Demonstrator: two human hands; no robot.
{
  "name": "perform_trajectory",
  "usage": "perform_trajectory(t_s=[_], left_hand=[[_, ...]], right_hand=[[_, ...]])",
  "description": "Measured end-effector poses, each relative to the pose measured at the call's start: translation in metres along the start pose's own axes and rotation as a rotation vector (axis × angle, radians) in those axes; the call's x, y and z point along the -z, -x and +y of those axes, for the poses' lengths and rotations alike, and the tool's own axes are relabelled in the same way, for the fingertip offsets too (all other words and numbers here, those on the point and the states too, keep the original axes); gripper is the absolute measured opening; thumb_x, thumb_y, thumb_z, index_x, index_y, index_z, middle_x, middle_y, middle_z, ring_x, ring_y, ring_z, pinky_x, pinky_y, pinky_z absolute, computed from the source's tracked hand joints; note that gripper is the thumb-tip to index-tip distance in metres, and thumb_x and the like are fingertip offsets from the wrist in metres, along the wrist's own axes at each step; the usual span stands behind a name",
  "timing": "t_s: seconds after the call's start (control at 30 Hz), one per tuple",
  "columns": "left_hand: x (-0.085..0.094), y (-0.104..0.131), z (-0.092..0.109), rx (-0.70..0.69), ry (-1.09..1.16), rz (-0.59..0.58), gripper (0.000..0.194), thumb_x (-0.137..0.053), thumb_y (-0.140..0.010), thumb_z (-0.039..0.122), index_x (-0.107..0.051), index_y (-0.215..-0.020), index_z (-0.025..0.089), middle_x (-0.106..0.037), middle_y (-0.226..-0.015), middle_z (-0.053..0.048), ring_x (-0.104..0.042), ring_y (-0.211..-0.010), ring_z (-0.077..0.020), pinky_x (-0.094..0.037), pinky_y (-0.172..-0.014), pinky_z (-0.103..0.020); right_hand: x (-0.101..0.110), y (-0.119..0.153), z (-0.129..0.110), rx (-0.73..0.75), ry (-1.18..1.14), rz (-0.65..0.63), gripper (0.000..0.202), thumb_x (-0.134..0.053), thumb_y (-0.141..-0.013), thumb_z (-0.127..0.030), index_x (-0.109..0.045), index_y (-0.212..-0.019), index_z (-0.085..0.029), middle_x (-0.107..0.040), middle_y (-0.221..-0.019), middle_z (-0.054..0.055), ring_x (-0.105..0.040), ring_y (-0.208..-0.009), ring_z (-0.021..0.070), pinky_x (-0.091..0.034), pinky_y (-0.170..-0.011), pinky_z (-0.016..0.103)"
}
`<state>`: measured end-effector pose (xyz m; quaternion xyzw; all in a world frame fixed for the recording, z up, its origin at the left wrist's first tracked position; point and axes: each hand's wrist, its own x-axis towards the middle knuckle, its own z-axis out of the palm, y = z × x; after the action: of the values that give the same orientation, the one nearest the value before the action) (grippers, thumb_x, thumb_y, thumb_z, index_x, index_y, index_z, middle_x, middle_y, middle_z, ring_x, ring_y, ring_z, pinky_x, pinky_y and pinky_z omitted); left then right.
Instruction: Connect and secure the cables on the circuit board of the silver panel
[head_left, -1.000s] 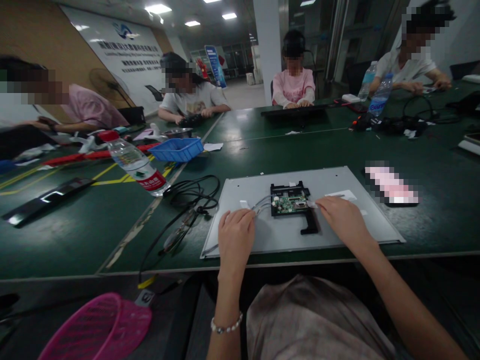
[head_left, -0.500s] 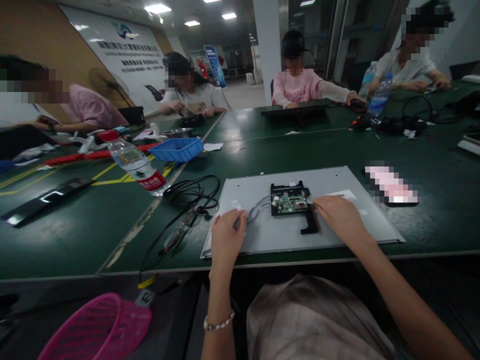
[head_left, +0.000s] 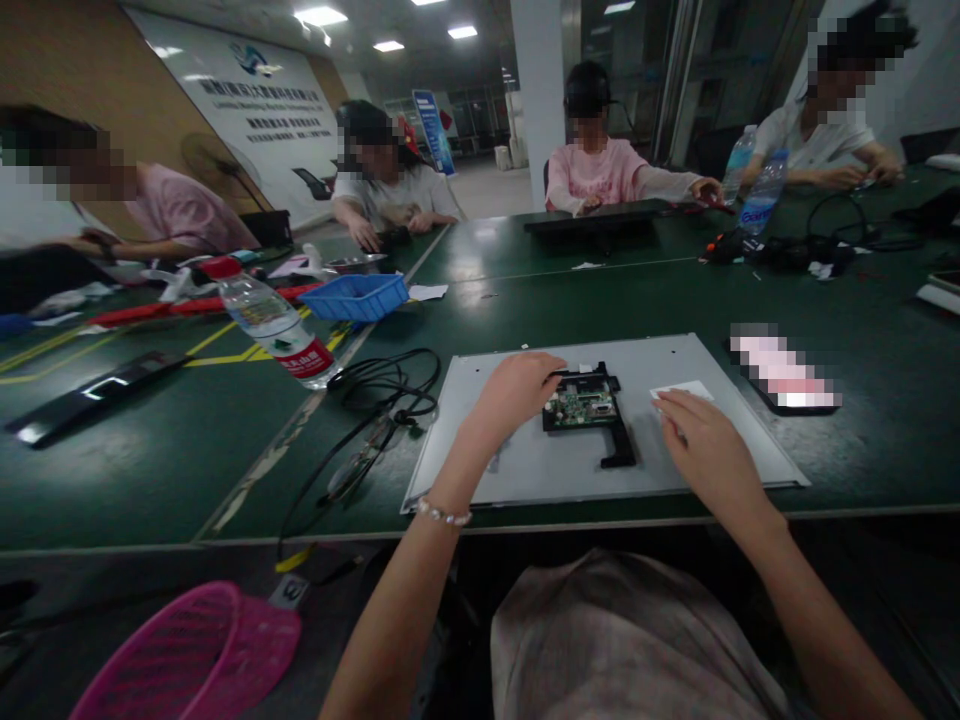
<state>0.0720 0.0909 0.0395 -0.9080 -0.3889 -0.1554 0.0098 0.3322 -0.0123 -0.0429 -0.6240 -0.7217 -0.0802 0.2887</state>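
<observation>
A flat grey panel (head_left: 705,440) lies at the table's front edge, bearing a black bracket (head_left: 619,445) with a green circuit board (head_left: 581,405) in it. My left hand (head_left: 517,390) reaches over the panel, its fingertips at the upper left corner of the bracket; what they grip, if anything, is hidden. To the right of the bracket, my right hand (head_left: 701,440) hovers with curled fingers close together near a white label (head_left: 694,390) on the panel. Whether something small sits between those fingertips cannot be made out.
A phone (head_left: 784,370) lies right of the panel. Left are black cables (head_left: 390,385), eyeglasses (head_left: 352,470), a tilted water bottle (head_left: 277,330), a blue tray (head_left: 356,298) and a black glossy object (head_left: 90,398). A pink basket (head_left: 195,650) is below the table edge. Several people sit around.
My left hand has moved from the panel's left side up and right to the bracket, now covering the grey wires. My right hand has drawn back to the right, away from the bracket.
</observation>
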Motion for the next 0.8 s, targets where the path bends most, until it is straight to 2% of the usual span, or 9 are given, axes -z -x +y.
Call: perform_trajectory(t_s=[0.13,0.23,0.37,0.57,0.8], left_hand=[[-0.023,-0.054,-0.008,-0.134,-0.012,-0.156,0.029,-0.049,-0.09,0.021,-0.066,-0.112,0.018,-0.069,-0.113,-0.006,-0.064,-0.104,-0.021,-0.048,-0.092,-0.032],[-0.042,-0.074,-0.017,-0.172,0.015,-0.214,0.03,-0.049,-0.09,0.024,-0.066,-0.114,0.016,-0.069,-0.113,-0.008,-0.064,-0.104,-0.0206,-0.048,-0.091,-0.031],[-0.054,-0.081,-0.023,-0.237,0.069,-0.244,0.028,-0.05,-0.09,0.027,-0.07,-0.107,0.016,-0.071,-0.107,-0.009,-0.064,-0.101,-0.0184,-0.047,-0.09,-0.028],[-0.056,-0.085,-0.022,-0.229,-0.021,-0.22,0.023,-0.051,-0.089,0.021,-0.072,-0.097,0.017,-0.072,-0.1,-0.008,-0.065,-0.094,-0.0169,-0.048,-0.083,-0.026],[-0.051,-0.101,-0.016,-0.217,-0.198,-0.075,0.025,-0.047,-0.09,0.02,-0.071,-0.097,0.018,-0.07,-0.101,-0.007,-0.065,-0.092,-0.0176,-0.047,-0.077,-0.027]], right_hand=[[-0.005,0.006,-0.017,0.006,-0.122,0.022,0.031,-0.045,-0.089,-0.017,-0.067,-0.111,-0.014,-0.067,-0.118,0.011,-0.058,-0.112,0.0247,-0.045,-0.101,0.043],[-0.008,0.01,-0.018,0.006,-0.159,-0.007,0.029,-0.045,-0.089,-0.018,-0.068,-0.108,-0.015,-0.068,-0.115,0.01,-0.059,-0.111,0.025,-0.047,-0.099,0.043],[-0.008,0.011,-0.016,0.02,-0.184,-0.045,0.029,-0.045,-0.089,-0.018,-0.068,-0.107,-0.017,-0.068,-0.115,0.01,-0.06,-0.109,0.0253,-0.048,-0.097,0.044],[-0.007,0.011,-0.018,0.022,-0.201,-0.051,0.029,-0.045,-0.089,-0.018,-0.067,-0.107,-0.017,-0.067,-0.115,0.01,-0.061,-0.107,0.0252,-0.049,-0.095,0.044],[-0.006,0.011,-0.017,0.038,-0.208,-0.056,0.031,-0.044,-0.089,-0.018,-0.067,-0.109,-0.02,-0.067,-0.115,0.01,-0.061,-0.107,0.026,-0.05,-0.093,0.045]])
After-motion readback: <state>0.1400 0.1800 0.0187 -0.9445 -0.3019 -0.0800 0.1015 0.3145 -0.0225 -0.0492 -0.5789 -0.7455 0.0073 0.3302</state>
